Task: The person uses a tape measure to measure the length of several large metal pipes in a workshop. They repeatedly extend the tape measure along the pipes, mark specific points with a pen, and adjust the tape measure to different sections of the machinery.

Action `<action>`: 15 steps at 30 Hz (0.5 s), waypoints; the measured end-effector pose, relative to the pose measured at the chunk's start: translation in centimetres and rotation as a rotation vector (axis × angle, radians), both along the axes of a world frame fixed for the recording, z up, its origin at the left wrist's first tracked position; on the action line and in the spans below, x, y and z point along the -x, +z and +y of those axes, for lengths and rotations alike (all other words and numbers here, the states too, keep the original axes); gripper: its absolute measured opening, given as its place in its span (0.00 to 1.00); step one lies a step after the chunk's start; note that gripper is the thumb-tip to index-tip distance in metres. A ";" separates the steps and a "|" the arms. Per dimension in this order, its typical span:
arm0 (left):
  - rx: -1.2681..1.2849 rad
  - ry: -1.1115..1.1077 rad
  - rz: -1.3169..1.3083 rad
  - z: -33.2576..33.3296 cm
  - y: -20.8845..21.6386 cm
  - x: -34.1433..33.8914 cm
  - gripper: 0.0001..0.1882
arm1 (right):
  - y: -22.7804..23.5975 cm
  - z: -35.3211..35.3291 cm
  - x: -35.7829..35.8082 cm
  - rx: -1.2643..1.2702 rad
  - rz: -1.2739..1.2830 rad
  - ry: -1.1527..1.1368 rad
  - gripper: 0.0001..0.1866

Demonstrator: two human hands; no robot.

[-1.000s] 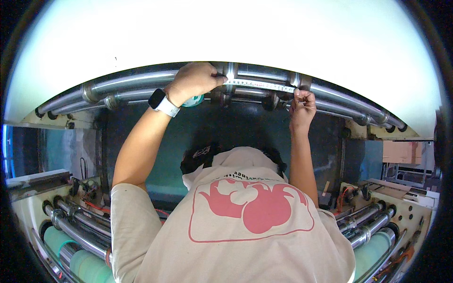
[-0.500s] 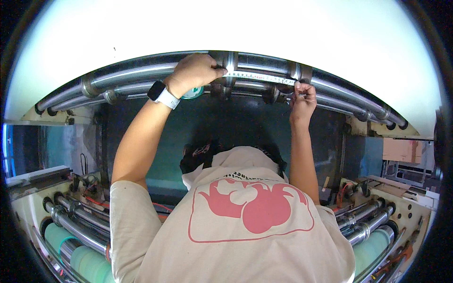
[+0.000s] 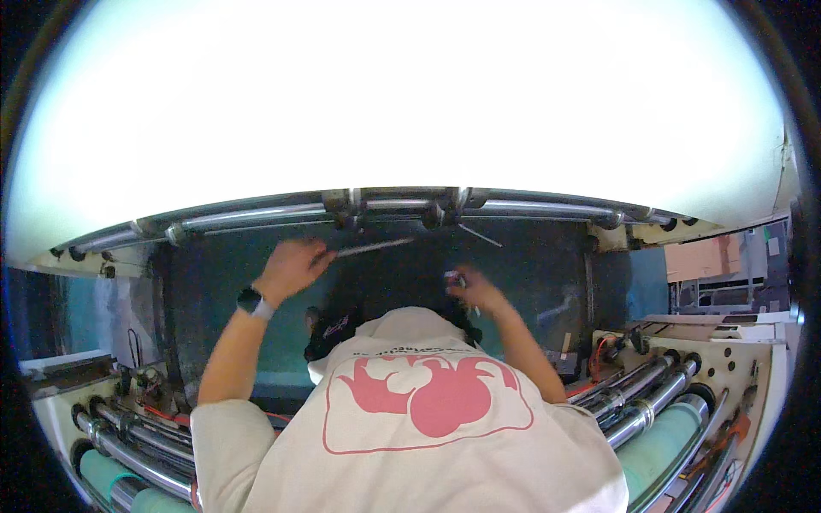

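My left grip (image 3: 295, 267) is closed on the tape (image 3: 376, 248), which runs rightward and slightly up, just below the rollers (image 3: 398, 205). My right grip (image 3: 477, 292) is apart from its far end; through blur, I cannot tell whether it clasps the small pale thing (image 3: 451, 275) there.

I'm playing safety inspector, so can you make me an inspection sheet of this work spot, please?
Surface: dark green, flat expanse; floor or panel, can't tell.
Job's things: thin, whitish, blurred strip reaching rightward from the bare left hand; shiny, silvery metal rollers running across the picture.
Clutter: brown cardboard box, far right.
Hands: left closed on the strip; bare right hand blurred, small pale object at its fingers.
Cables: thin orange cable, lower right.
Surroundings: pale green, cylindrical rollers, lower corners.
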State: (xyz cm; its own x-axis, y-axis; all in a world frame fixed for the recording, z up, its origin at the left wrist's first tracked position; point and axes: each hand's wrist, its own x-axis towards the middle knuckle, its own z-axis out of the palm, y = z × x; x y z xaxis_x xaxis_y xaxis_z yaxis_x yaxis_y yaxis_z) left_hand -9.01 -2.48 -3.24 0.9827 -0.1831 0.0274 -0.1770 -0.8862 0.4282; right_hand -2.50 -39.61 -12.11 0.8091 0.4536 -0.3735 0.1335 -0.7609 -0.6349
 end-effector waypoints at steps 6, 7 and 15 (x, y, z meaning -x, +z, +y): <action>0.096 0.304 0.236 -1.0 -9.7 8.0 0.11 | -3.2 -2.2 4.6 -0.019 0.519 -0.124 0.14; 0.124 0.350 0.259 -1.1 -11.8 9.2 0.11 | -4.0 -2.9 3.7 -0.129 0.419 -0.149 0.12; 0.123 0.757 0.597 0.3 -25.3 21.0 0.11 | 10.0 0.7 -7.8 -0.195 -0.593 0.151 0.06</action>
State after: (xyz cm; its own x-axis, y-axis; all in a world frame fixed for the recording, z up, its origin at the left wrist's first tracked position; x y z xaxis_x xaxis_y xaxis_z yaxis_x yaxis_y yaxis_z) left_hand -30.00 -2.16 -28.53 0.6978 0.4743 -0.5368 0.6978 -0.6195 0.3596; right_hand 5.26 -38.87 -2.09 0.7747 0.5935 0.2184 0.6012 -0.5842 -0.5452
